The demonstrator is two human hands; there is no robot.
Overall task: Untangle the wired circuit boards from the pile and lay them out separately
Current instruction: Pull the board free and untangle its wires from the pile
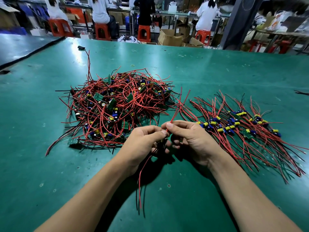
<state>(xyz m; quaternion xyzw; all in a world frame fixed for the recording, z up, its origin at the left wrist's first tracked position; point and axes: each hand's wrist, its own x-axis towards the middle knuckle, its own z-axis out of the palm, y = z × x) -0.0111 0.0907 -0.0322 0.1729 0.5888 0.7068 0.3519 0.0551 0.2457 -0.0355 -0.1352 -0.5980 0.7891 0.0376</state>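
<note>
A tangled pile of small green circuit boards with red and black wires (117, 106) lies on the green table (217, 72), left of centre. To the right, several boards lie side by side in a laid-out row (242, 128), wires fanned out. In front of the pile, my left hand (143, 144) grips one wired board (161, 145), mostly hidden between my fingers; its red and black leads hang down toward me. My right hand (189, 139) pinches that board's red wires (177, 111), which rise up and away.
A small black object (81, 47) with a lead lies at the table's far left, and a yellow rubber band (132, 65) behind the pile. Beyond the far edge, people sit on orange stools (143, 33) among cardboard boxes. A dark seam (30, 54) crosses the left corner.
</note>
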